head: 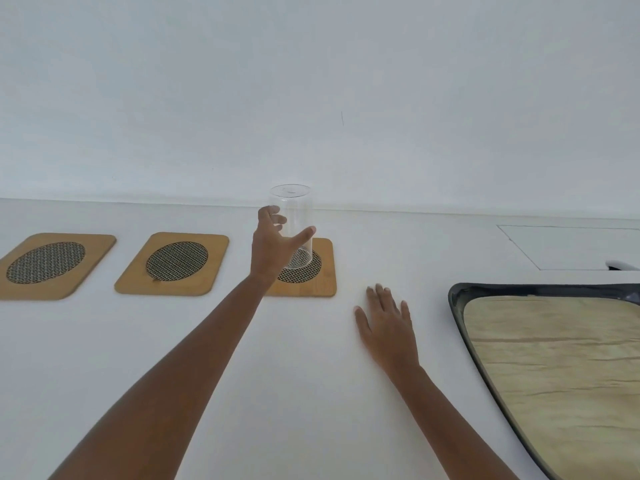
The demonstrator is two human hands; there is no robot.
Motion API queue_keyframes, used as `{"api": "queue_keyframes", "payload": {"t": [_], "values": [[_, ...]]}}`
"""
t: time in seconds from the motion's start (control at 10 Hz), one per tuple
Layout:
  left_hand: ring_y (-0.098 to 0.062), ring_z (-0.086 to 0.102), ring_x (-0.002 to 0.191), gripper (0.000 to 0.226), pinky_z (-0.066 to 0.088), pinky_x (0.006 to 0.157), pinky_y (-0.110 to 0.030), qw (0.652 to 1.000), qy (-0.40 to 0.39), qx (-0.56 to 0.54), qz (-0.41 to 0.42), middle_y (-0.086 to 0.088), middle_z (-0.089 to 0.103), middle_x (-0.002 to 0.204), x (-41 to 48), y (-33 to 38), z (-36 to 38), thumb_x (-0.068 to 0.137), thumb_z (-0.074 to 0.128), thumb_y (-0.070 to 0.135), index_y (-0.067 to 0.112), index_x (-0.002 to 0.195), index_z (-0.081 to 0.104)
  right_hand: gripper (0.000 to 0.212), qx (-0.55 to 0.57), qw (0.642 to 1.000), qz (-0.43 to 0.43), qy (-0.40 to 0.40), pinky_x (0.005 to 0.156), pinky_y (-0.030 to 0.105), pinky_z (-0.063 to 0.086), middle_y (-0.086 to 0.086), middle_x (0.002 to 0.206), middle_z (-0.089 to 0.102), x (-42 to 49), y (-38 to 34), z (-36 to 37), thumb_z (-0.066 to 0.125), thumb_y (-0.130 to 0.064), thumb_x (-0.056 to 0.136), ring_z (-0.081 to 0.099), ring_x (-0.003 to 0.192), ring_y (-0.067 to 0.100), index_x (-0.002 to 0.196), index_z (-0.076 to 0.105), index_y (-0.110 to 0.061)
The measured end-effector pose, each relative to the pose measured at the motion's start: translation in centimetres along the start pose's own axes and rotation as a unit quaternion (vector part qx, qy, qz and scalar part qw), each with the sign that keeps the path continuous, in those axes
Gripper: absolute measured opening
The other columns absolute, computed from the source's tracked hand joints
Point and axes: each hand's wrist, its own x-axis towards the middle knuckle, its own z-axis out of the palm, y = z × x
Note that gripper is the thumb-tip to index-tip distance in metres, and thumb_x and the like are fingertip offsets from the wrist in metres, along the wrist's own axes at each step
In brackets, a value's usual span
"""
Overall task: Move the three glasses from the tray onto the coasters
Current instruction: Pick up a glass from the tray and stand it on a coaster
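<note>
A clear glass stands upright on the mesh centre of the rightmost wooden coaster. My left hand wraps around its lower half, thumb across the front and fingers behind. The middle coaster and the left coaster carry nothing. My right hand lies flat on the white table, fingers spread, between the coaster and the tray. The dark-rimmed tray with a beige floor sits at the right; no glass shows in its visible part.
A white wall rises straight behind the table's back edge. A rectangular outline is set into the tabletop at the back right, with a small white object at the frame's edge.
</note>
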Motion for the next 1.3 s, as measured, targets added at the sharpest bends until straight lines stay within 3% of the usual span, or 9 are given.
{"api": "queue_keyframes", "payload": {"t": [0.4,0.6,1.3], "values": [[-0.027,0.052,0.123,0.073,0.040,0.093,-0.028,1.000,0.002,-0.005,0.031,0.001,0.048,0.110,1.3,-2.8,1.5,0.069,0.081,0.023,0.006,0.125,0.038,0.053,0.020,1.000,0.005,0.013,0.120,0.037,0.006,0.001,0.157,0.021,0.4,0.1,0.2,0.034,-0.036,0.096,0.015,0.145,0.014,0.145,0.024,-0.017],[-0.025,0.049,0.125,0.074,0.036,0.091,-0.024,0.999,-0.006,-0.003,0.041,-0.013,0.053,0.123,0.9,-3.4,1.9,0.071,0.079,0.021,0.004,0.129,0.036,0.054,0.025,1.000,0.010,0.014,0.120,0.037,0.006,0.000,0.157,0.021,0.7,0.0,0.3,0.034,-0.036,0.095,0.014,0.146,0.014,0.145,0.025,-0.018],[-0.021,0.050,0.122,0.074,0.038,0.094,-0.025,0.998,-0.005,0.019,0.068,-0.013,0.052,0.127,0.4,-4.7,2.3,0.070,0.080,0.025,0.006,0.126,0.036,0.054,0.035,0.999,0.015,0.016,0.120,0.037,0.006,0.000,0.156,0.023,0.6,0.0,0.2,0.035,-0.036,0.095,0.014,0.145,0.013,0.144,0.025,-0.018]]}}
